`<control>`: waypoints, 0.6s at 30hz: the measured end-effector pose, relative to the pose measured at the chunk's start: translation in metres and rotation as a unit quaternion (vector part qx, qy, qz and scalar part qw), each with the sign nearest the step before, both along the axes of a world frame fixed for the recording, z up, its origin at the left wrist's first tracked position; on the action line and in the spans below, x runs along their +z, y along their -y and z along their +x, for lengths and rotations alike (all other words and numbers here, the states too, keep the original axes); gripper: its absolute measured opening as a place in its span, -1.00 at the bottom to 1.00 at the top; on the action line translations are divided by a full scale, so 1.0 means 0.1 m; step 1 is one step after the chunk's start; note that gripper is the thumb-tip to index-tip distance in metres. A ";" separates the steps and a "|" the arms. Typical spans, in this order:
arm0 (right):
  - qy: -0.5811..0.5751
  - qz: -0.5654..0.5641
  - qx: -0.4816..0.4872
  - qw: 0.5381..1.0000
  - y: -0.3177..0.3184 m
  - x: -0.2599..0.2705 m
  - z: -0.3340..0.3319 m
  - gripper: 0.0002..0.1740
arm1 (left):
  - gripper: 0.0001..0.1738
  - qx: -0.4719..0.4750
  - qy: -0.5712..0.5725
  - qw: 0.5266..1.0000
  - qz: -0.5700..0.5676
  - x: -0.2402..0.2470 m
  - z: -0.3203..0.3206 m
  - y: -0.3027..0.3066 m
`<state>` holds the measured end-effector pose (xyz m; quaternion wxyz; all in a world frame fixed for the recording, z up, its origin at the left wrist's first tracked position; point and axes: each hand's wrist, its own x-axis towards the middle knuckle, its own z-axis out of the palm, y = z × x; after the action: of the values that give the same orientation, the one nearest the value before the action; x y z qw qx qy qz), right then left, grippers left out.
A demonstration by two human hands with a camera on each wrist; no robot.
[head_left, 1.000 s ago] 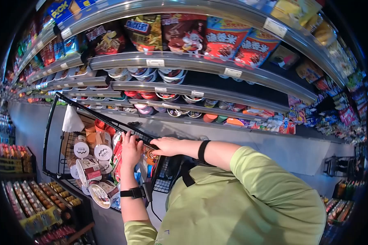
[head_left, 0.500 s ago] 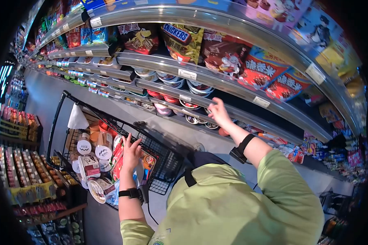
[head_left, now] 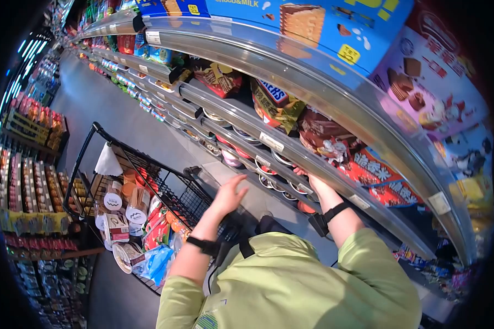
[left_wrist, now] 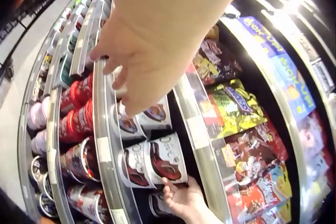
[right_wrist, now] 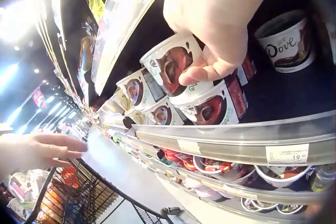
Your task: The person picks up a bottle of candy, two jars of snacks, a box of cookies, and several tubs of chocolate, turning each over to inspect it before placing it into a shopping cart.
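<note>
My right hand (head_left: 314,184) reaches into the shelf below the snack bags. In the right wrist view, the right hand (right_wrist: 218,50) grips a white cup (right_wrist: 170,66) with a brown and red picture, its thumb against the front; this cup rests on another white cup (right_wrist: 210,109). The left wrist view shows the right hand (left_wrist: 188,202) at the edge of the stacked white cups (left_wrist: 165,158). My left hand (head_left: 229,196) hangs in the air between cart and shelf, holding nothing, fingers loosely extended; it also shows in the left wrist view (left_wrist: 142,58).
A black wire cart (head_left: 173,186) holding tubs and packets stands at the left. Snack bags (head_left: 277,104) line the shelf above the cups, with large blue boxes (head_left: 313,30) higher up. A separate Dove cup (right_wrist: 289,43) stands deeper on the cup shelf.
My right hand has left the cart and moved into the shelf, onto a cup. The left hand has lifted off the cart's contents and moved right, towards the shelf. The view has turned.
</note>
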<state>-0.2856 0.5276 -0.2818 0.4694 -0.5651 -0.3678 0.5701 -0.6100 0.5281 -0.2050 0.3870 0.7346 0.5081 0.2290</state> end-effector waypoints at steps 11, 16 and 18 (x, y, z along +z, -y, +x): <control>-0.039 -0.026 -0.030 0.998 0.16 0.10 0.03 -0.56 | -0.36 -0.014 0.298 0.936 -0.186 -0.23 0.89 -0.37; -0.010 -0.001 -0.066 0.998 0.44 0.53 -0.22 -0.66 | -0.29 0.024 0.261 0.901 -0.346 -0.08 0.63 -0.23; 0.002 0.001 -0.030 1.000 0.57 0.63 -0.33 -0.66 | -0.29 0.038 0.271 0.893 -0.358 -0.02 0.42 -0.12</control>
<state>-0.3187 0.4707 -0.2189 0.4859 -0.5765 -0.3521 0.5546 -0.5681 0.5401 -0.2071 0.7371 0.4366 0.4586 0.2363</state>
